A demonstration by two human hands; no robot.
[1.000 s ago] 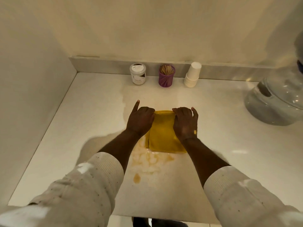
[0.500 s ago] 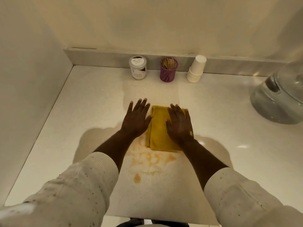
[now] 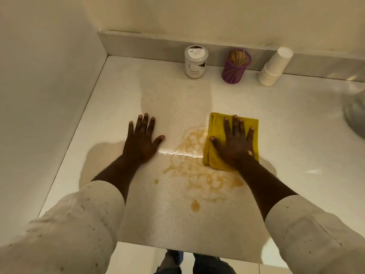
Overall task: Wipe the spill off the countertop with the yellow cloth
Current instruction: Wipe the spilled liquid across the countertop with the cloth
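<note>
Yellow cloth (image 3: 214, 135) lies folded flat on the counter (image 3: 296, 125), and I have my right hand (image 3: 234, 143) pressed palm-down on top of it, fingers (image 3: 235, 125) spread wide and straight, not curled around the fabric at all. The cloth's left edge touches the right side of the spill (image 3: 197, 171), a patchy amber-brown puddle that spreads toward the counter's near edge, with one small drop (image 3: 195, 205) sitting apart below it and another tiny one to the left. A glossy wet streak runs across the top of the puddle between my two hands.

My left hand (image 3: 142, 141) rests flat on the bare counter just left of the spill, fingers splayed open and holding nothing. Both cream sleeves (image 3: 83, 230) are pushed up at the forearm.

Along the back ledge I see a white lidded jar (image 3: 195, 63), a purple holder of toothpicks (image 3: 236, 69) beside it, and a stack of white paper cups (image 3: 274, 66) leaning to the right. A clear, rounded container (image 3: 355, 113) is partly cut off at the right edge.
</note>
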